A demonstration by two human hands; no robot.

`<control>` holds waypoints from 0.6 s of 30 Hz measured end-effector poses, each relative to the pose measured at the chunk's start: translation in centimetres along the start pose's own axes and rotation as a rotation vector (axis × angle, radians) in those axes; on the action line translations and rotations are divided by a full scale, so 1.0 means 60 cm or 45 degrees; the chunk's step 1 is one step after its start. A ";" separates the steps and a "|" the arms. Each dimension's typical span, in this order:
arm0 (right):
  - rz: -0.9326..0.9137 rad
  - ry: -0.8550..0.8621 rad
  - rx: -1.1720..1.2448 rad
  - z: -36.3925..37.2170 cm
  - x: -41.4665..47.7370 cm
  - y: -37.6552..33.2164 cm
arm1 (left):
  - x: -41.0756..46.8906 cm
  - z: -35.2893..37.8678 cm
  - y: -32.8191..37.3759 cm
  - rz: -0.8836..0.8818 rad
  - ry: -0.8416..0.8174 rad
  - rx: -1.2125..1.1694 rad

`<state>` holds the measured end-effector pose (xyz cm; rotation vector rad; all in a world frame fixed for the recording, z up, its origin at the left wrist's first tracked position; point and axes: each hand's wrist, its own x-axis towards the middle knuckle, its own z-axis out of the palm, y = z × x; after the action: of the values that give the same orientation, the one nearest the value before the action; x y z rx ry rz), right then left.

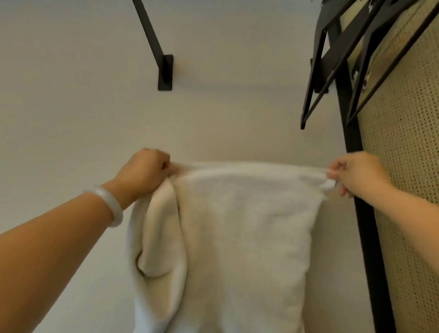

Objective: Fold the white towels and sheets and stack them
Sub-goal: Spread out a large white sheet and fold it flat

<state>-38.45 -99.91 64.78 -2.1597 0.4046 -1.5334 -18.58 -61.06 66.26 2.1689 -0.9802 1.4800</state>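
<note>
One thick white terry towel (240, 228) hangs mid-frame, held up at both top corners.
Right grip (355, 174) only pinches its corner and may slip; left grip (144, 171) clutches bunched cloth, risking a crooked fold.

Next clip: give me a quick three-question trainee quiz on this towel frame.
1. True or false: the left hand and the right hand each hold the white towel by its top edge.
2. The pale bracelet is on: A the left wrist, B the right wrist, C neither wrist.
3. Fill in: the woven panel stands on the person's ___ side.
Key: 1 true; 2 A; 3 right.
</note>
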 end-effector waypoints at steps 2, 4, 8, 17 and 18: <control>0.020 -0.190 -0.145 -0.004 -0.006 0.002 | -0.010 0.006 -0.002 0.024 -0.271 0.128; -0.034 -0.197 -0.226 -0.013 -0.003 0.000 | -0.009 0.001 -0.007 0.027 -0.321 0.167; -0.155 0.003 -0.235 -0.037 0.034 -0.028 | 0.029 -0.039 -0.002 0.057 -0.115 0.099; 0.163 -0.382 -0.408 0.024 0.040 0.017 | 0.004 0.028 -0.020 -0.016 -0.535 0.205; 0.246 -0.442 -0.341 0.044 0.025 0.035 | -0.012 0.057 -0.017 -0.023 -0.596 0.206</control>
<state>-35.43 -101.93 64.14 -2.4476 0.7067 -1.0219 -15.74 -62.18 64.33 2.7073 -1.0028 1.0932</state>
